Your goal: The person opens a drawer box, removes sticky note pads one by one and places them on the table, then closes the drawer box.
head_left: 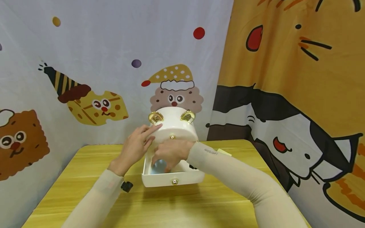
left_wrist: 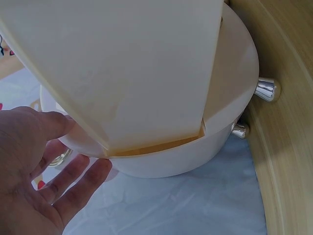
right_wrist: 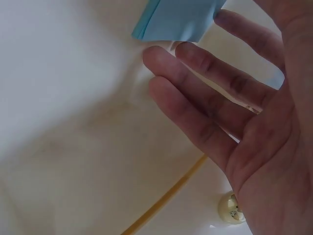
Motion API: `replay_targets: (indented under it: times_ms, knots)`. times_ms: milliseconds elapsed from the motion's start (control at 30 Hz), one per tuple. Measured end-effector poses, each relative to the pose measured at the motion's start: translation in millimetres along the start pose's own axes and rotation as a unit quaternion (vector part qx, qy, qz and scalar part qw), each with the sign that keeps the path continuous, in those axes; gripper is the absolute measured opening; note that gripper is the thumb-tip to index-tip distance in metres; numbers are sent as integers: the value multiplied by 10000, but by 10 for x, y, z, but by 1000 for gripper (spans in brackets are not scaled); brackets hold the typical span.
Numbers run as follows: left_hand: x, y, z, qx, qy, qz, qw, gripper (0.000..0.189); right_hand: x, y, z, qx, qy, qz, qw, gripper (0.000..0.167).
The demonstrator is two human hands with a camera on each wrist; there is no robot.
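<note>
A white storage box (head_left: 174,123) with gold-rimmed ears has its lower drawer (head_left: 188,178) pulled out toward me. My right hand (head_left: 172,152) reaches down into this drawer. Thumb and index finger pinch a small pad of light blue paper (head_left: 159,167), while the other fingers extend beside it. In the right wrist view the pad (right_wrist: 178,19) lies at the fingertips, its thumb side out of frame. At the box's left side, my left hand (head_left: 137,144) rests its fingertips against the casing, index finger straight; the left wrist view shows thumb and fingers beside the drawer opening (left_wrist: 156,147).
A dark item (head_left: 192,167) lies at the drawer's right side. Pale yellow paper (head_left: 224,152) is on the wooden table (head_left: 97,158) behind my right sleeve. Gold knobs (head_left: 175,181) mark the drawer fronts. A printed curtain (head_left: 114,47) hangs directly behind the table.
</note>
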State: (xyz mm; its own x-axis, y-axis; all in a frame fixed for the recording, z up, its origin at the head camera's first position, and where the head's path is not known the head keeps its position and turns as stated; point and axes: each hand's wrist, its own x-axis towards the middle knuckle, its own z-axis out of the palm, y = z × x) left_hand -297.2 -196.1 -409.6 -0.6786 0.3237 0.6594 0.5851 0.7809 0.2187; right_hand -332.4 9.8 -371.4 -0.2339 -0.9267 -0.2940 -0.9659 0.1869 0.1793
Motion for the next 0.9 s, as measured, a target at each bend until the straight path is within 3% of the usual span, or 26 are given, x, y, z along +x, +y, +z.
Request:
replay_targets:
  times_ms: [900]
  knots:
    - [-4, -11, 3, -30, 54, 105, 9999, 64, 67, -66, 3, -185, -104, 14, 9998, 60]
